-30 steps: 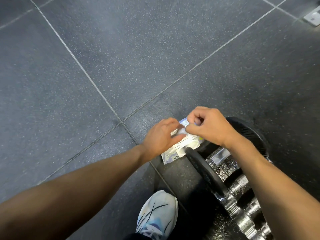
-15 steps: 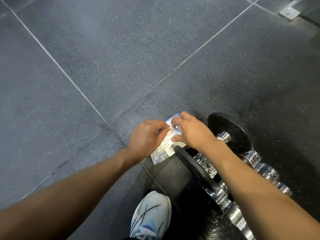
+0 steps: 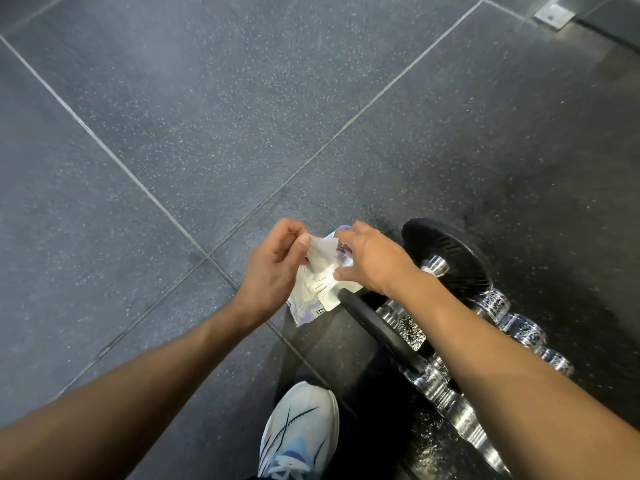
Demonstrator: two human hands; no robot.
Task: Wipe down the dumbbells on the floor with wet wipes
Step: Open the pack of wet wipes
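Two dumbbells (image 3: 377,327) lie side by side on the dark speckled floor (image 3: 207,116) at lower right, and neither shows whole. The right forearm crosses both and hides most of their handles. The near one runs out past the bottom edge. Of the far one, only a black end plate and a row of chrome collars beyond the arm can be seen. The chrome is smeared with glare, so no marking can be read.

Just left of the near dumbbell's black plate is the pack of wet wipes (image 3: 308,303), white and lilac, more than half covered by the hands. Its print is too small to read. Whether it rests flat on the floor or is lifted cannot be told. The right hand (image 3: 374,263) grips the pack's upper end, fingers curled over it and thumb at its side. The left hand (image 3: 273,271) pinches a white wipe (image 3: 320,252) between thumb and fingers. The sheet is drawn partly out of the pack's opening, its lower end inside.

Broad floor tiles with pale seams stretch to the left and ahead of the hands. A white shoe (image 3: 301,431) stands below them, its heel cut off by the bottom edge. A metal bracket (image 3: 554,12) sits at the top right, partly out of frame.
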